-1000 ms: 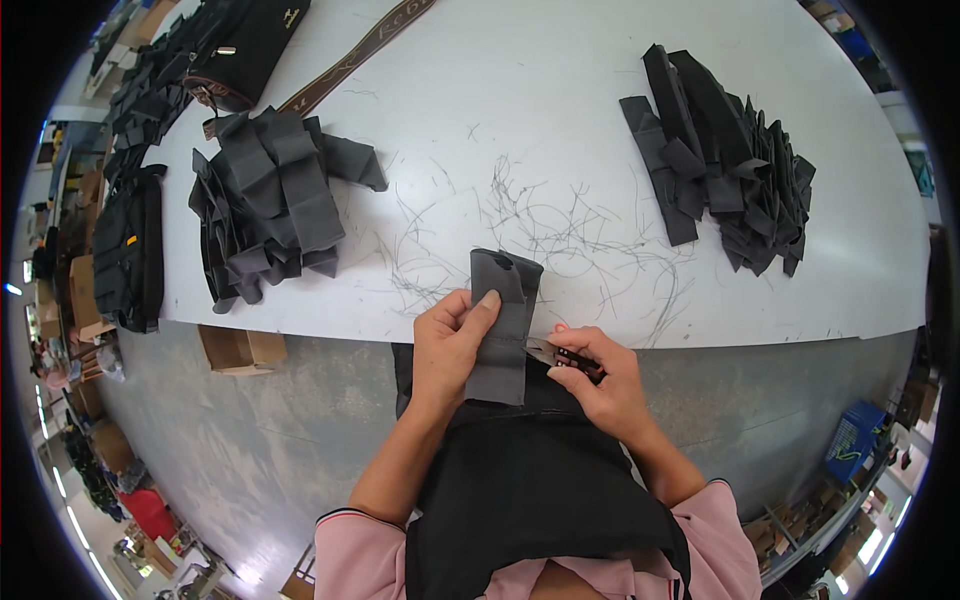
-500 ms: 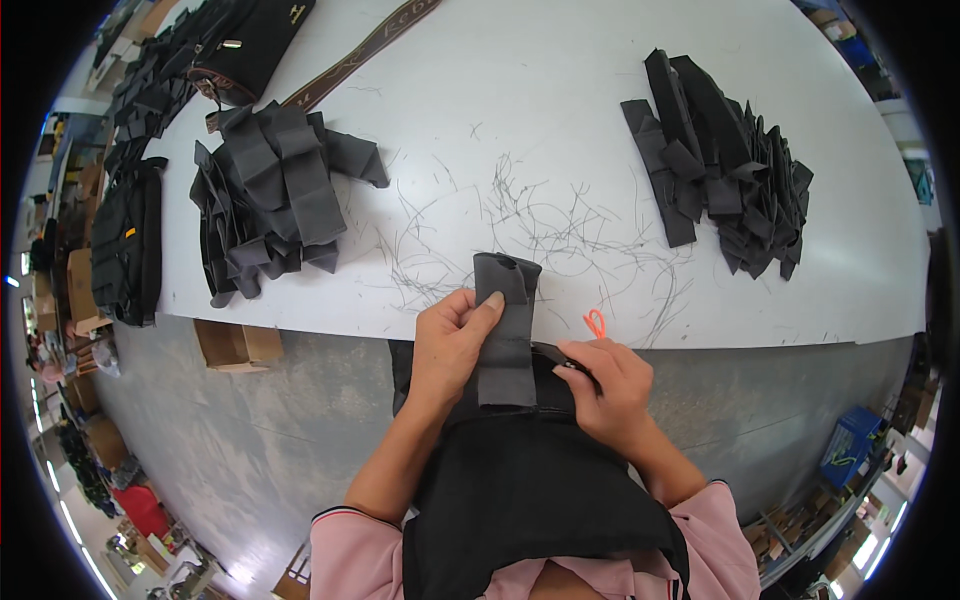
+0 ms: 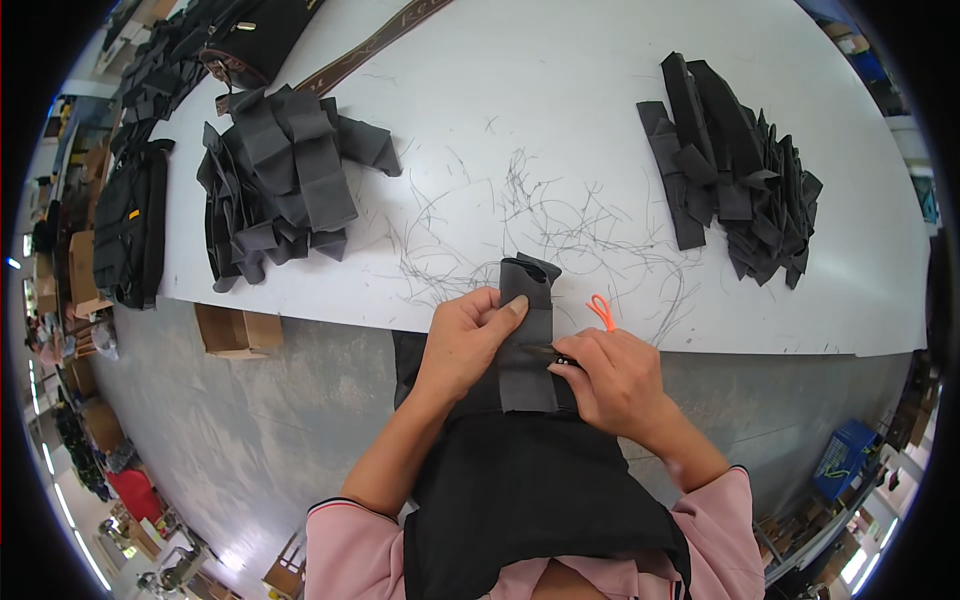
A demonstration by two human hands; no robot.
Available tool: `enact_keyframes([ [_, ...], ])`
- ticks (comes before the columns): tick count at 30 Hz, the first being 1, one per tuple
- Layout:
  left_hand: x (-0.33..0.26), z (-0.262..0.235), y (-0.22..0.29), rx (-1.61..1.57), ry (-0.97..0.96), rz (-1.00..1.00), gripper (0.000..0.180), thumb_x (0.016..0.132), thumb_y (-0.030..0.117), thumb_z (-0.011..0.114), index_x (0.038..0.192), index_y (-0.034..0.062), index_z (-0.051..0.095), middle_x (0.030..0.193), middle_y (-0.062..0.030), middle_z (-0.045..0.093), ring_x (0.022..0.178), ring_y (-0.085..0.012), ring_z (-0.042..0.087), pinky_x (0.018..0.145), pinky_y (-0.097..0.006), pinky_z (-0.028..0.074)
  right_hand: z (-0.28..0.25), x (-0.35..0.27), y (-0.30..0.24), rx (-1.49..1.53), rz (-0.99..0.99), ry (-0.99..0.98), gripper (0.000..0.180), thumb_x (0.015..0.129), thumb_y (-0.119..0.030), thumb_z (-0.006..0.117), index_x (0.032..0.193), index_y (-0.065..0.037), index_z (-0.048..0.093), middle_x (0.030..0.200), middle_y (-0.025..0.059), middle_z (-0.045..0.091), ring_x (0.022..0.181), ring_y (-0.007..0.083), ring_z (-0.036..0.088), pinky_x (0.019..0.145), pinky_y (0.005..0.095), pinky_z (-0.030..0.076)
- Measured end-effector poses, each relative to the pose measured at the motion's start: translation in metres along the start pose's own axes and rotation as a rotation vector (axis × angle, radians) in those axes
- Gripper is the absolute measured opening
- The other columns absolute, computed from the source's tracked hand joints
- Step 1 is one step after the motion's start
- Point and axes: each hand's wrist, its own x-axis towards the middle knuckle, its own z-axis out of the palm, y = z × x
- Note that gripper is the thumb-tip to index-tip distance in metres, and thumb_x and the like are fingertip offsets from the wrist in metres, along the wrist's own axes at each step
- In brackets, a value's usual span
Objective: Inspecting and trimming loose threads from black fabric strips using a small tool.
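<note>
A folded strip of dark grey fabric (image 3: 527,380) hangs upright over my lap at the table's near edge, its top end folded over. My left hand (image 3: 465,340) pinches it along its left side, thumb on the front face. In my right hand (image 3: 618,378) are small dark thread snips (image 3: 566,360), mostly covered by the fingers. Their thin tip points left and lies at the strip's right edge. An orange cord loop (image 3: 602,312) sticks up behind that hand. Whether the blades touch the fabric I cannot make out.
Dark grey fabric pieces lie heaped at left (image 3: 290,170) and right (image 3: 740,180) on the white table (image 3: 560,80). Cut thread ends (image 3: 540,220) are scattered between. A black bag (image 3: 265,40) with a brown strap (image 3: 370,50) lies far left. An open cardboard box (image 3: 238,332) stands on the floor.
The snips' tip has come left, from beside the strip onto its right edge. Both hands and the strip appear slightly further right, as the view has shifted a little.
</note>
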Motion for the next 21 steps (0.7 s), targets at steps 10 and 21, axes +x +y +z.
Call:
enact_keyframes([
  [10,0.0038,-0.0070,-0.0087,0.050,-0.017,0.001,0.018,0.088,0.017,0.061,0.084,-0.0004,0.063,0.061,0.0065,0.056,0.055,0.0015,0.040,0.049,-0.017,0.032,-0.0070,0.0020,0.0029,0.034,0.030,-0.050,0.024,0.067,-0.006,0.072,0.087,-0.006,0.058,0.070,0.0070,0.059,0.057,0.0241,0.055,0.050,0.0314,0.042],
  [21,-0.0003,-0.0032,-0.0027,0.093,-0.016,0.005,0.019,0.088,0.018,0.062,0.085,0.0000,0.063,0.059,0.0074,0.054,0.054,0.0018,0.039,0.048,-0.018,0.030,-0.0073,0.0069,0.0030,0.116,0.019,-0.123,0.020,0.074,-0.010,0.068,0.088,-0.004,0.055,0.075,0.0062,0.057,0.064,0.0240,0.058,0.056,0.0324,0.045],
])
